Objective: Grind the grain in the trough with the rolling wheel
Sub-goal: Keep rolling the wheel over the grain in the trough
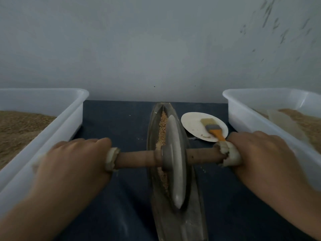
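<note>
Left hand [73, 164] and right hand [265, 159] each curled tight round a cloth-wrapped end of the smooth wooden axle [139, 158], knuckles up. Grey disc-shaped rolling wheel [174, 160] stands upright in the narrow boat-shaped metal trough [194, 214], coarse tan grain [162, 126] along its groove. Beyond: dark blue cloth [112, 122], round white plate [192, 124] carrying an orange-handled brush [212, 128], two white plastic tubs [57, 115] of grain either side, plain grey wall [156, 49].

Looks like a small manual grain-processing workshop, not a kitchen. Dark blue tabletop [112, 122] against a bare grey wall [156, 49]. White plastic tubs [69, 119] of brownish grain or meal on both sides, boat-shaped metal grinding trough [182, 223] between them, pastry brush [211, 126] lying on a white plate [192, 119].
</note>
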`<state>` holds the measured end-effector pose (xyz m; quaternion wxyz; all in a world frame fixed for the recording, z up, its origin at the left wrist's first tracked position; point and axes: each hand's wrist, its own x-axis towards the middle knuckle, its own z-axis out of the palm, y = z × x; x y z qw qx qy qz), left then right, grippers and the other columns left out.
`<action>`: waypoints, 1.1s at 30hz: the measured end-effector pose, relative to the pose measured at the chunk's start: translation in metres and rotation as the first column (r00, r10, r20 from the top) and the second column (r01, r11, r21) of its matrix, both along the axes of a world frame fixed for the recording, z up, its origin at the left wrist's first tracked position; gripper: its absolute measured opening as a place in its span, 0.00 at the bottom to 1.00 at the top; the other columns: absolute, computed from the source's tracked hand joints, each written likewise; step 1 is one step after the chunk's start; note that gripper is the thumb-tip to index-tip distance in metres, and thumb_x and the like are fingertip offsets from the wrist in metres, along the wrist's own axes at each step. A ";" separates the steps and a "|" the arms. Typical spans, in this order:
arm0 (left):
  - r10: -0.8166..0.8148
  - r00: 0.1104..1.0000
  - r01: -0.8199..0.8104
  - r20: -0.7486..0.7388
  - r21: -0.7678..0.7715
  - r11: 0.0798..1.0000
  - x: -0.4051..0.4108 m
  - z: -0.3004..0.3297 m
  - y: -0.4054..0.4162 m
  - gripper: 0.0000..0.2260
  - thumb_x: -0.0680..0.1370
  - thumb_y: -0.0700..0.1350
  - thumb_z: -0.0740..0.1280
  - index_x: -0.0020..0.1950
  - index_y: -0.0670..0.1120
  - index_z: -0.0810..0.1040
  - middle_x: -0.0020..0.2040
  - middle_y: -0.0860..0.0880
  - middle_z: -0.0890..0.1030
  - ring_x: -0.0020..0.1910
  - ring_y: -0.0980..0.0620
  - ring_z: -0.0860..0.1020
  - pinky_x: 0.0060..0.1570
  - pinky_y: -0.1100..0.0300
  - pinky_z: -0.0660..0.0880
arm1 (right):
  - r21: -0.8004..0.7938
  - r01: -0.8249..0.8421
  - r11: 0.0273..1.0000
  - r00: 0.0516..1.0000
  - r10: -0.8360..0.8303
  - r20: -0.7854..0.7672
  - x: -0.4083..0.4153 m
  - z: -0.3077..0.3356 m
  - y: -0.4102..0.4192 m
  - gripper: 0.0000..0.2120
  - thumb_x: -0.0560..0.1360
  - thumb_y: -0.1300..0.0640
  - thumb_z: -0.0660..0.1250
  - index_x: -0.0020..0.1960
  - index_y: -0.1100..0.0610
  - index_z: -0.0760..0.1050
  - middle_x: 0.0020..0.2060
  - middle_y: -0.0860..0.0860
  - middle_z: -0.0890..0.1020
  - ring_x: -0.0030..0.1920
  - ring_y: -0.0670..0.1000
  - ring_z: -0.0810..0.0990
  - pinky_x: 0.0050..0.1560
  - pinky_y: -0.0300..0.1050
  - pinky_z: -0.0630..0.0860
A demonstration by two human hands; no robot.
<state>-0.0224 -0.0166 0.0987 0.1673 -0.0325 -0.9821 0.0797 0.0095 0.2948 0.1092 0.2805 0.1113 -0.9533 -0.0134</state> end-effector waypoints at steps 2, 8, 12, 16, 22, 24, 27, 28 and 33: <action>-0.027 0.998 0.031 -0.056 0.065 0.997 -0.008 0.000 0.001 0.14 0.69 0.51 0.66 0.32 0.54 0.60 0.30 0.55 0.70 0.29 0.55 0.70 0.29 0.60 0.64 | 0.022 0.005 1.000 1.000 -0.005 -0.008 -0.021 -0.003 -0.001 0.18 0.54 0.64 0.77 0.34 0.52 0.71 0.26 0.46 0.70 0.27 0.53 0.69 0.31 0.44 0.61; 0.000 0.984 0.031 -0.176 0.175 0.984 -0.078 -0.005 0.016 0.10 0.74 0.45 0.65 0.36 0.48 0.64 0.37 0.49 0.76 0.41 0.44 0.76 0.40 0.57 0.64 | 0.058 0.133 0.989 0.990 -0.130 -0.059 -0.118 0.006 -0.009 0.08 0.68 0.62 0.67 0.39 0.53 0.68 0.37 0.54 0.78 0.41 0.59 0.74 0.38 0.47 0.60; 0.028 0.992 0.002 -0.122 0.238 0.971 -0.118 -0.001 0.016 0.11 0.74 0.45 0.68 0.42 0.49 0.65 0.48 0.44 0.79 0.51 0.40 0.75 0.46 0.53 0.61 | 0.042 0.218 0.975 0.972 -0.213 -0.099 -0.151 0.010 -0.014 0.12 0.70 0.65 0.65 0.52 0.57 0.71 0.47 0.57 0.79 0.50 0.61 0.74 0.42 0.48 0.57; 0.019 0.990 0.011 -0.137 0.218 0.976 -0.106 -0.005 0.014 0.10 0.73 0.44 0.67 0.40 0.48 0.66 0.44 0.45 0.78 0.47 0.41 0.75 0.45 0.53 0.61 | 0.049 0.182 0.982 0.977 -0.174 -0.122 -0.131 0.003 -0.011 0.11 0.68 0.65 0.68 0.48 0.57 0.71 0.45 0.56 0.78 0.48 0.60 0.73 0.42 0.48 0.58; -0.203 0.913 0.231 -0.354 0.040 0.972 -0.024 -0.003 0.008 0.16 0.63 0.36 0.68 0.32 0.49 0.61 0.27 0.51 0.65 0.27 0.48 0.65 0.33 0.56 0.59 | 0.020 0.089 0.996 0.988 -0.086 -0.127 -0.045 -0.009 -0.001 0.13 0.60 0.66 0.73 0.38 0.56 0.73 0.30 0.55 0.76 0.33 0.59 0.75 0.36 0.46 0.59; -0.256 0.906 0.279 -0.338 0.022 0.960 -0.002 -0.001 0.001 0.14 0.61 0.40 0.66 0.34 0.50 0.60 0.28 0.51 0.64 0.26 0.46 0.68 0.32 0.57 0.59 | 0.023 0.020 1.000 0.994 -0.017 -0.110 -0.019 -0.011 0.006 0.15 0.55 0.67 0.76 0.37 0.57 0.75 0.27 0.53 0.75 0.28 0.58 0.74 0.32 0.47 0.65; -0.107 0.986 0.109 -0.126 0.010 0.994 0.006 -0.004 -0.005 0.11 0.66 0.46 0.64 0.39 0.51 0.62 0.35 0.51 0.69 0.35 0.46 0.70 0.35 0.54 0.65 | -0.029 -0.010 1.000 0.996 0.008 -0.086 0.002 -0.010 0.014 0.17 0.52 0.66 0.77 0.34 0.57 0.72 0.24 0.50 0.71 0.24 0.54 0.70 0.27 0.47 0.68; -0.066 0.993 0.066 -0.101 -0.009 0.998 0.004 -0.005 -0.006 0.10 0.68 0.48 0.64 0.41 0.51 0.63 0.37 0.51 0.70 0.37 0.47 0.71 0.37 0.54 0.66 | -0.055 -0.012 0.998 0.997 0.008 -0.077 0.003 -0.010 0.016 0.17 0.52 0.66 0.78 0.34 0.57 0.72 0.25 0.49 0.70 0.24 0.53 0.69 0.26 0.45 0.67; -0.172 0.966 0.179 -0.194 0.019 0.984 -0.001 0.002 0.002 0.12 0.65 0.42 0.66 0.37 0.50 0.62 0.32 0.51 0.67 0.31 0.46 0.68 0.34 0.56 0.61 | -0.081 -0.025 0.996 0.999 0.023 -0.025 -0.015 -0.021 0.017 0.17 0.53 0.68 0.77 0.32 0.56 0.71 0.24 0.50 0.71 0.24 0.52 0.69 0.23 0.48 0.70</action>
